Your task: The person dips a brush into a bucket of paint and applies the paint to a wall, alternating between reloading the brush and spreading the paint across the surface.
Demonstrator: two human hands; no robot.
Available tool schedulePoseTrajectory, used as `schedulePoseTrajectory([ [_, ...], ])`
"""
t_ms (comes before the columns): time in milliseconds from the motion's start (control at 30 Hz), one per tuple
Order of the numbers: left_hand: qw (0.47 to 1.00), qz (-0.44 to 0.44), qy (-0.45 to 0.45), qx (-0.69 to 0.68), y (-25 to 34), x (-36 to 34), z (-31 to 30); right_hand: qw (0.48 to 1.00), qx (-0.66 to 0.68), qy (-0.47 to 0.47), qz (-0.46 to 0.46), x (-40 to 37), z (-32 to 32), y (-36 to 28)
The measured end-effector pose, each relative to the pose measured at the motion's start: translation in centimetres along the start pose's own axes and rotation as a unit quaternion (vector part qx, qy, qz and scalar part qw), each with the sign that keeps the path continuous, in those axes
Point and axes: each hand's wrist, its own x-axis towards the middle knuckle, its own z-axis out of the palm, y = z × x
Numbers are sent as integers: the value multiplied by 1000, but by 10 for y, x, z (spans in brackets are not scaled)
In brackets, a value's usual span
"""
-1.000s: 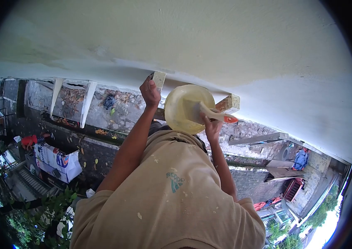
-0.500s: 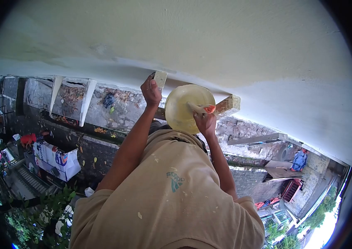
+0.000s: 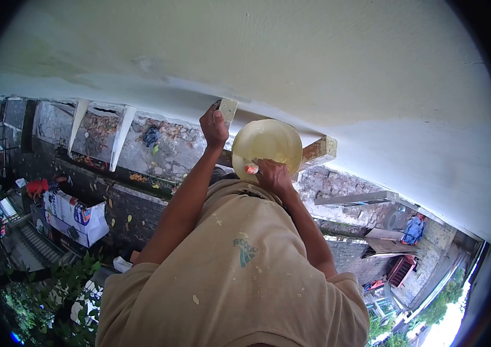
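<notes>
Orange-tipped, pale-handled brush [image 3: 251, 168] has swung leftward over the round yellowish bowl [image 3: 268, 139], right hand's [image 3: 276, 178] grip closed around it, left hand [image 3: 215, 128] clasping the squared wooden beam [image 3: 229, 111]; likely light and stiff-handled, the brush suits a mid-handle hold.

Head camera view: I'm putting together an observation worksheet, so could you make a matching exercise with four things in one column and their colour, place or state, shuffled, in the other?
Things
1. Round container
2. Left hand
3. Right hand
4. Shirt

Colour, place or state
A. Tan, with pale spots
B. Gripping the end of a wooden beam
C. Pale yellow inside
D. Holding a red-tipped handle

Right pairs: 1-C, 2-B, 3-D, 4-A
</notes>
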Motion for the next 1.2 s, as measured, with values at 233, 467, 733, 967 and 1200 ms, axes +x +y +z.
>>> schedulePoseTrajectory([
  [233,1000,0,-8,14,-18,-6,2,953,148,106,242,-20,-30,18],
  [467,1000,10,-12,27,-22,-7,3,847,332,288,301,-29,-45,11],
  [733,999,5,8,41,-10,-5,3,755,463,364,290,-42,-45,0],
  [967,1000,7,8,15,3,0,1,908,130,291,273,-37,-25,25],
  [1200,999,25,-6,36,-6,-1,-1,900,141,295,286,-35,-22,30],
])
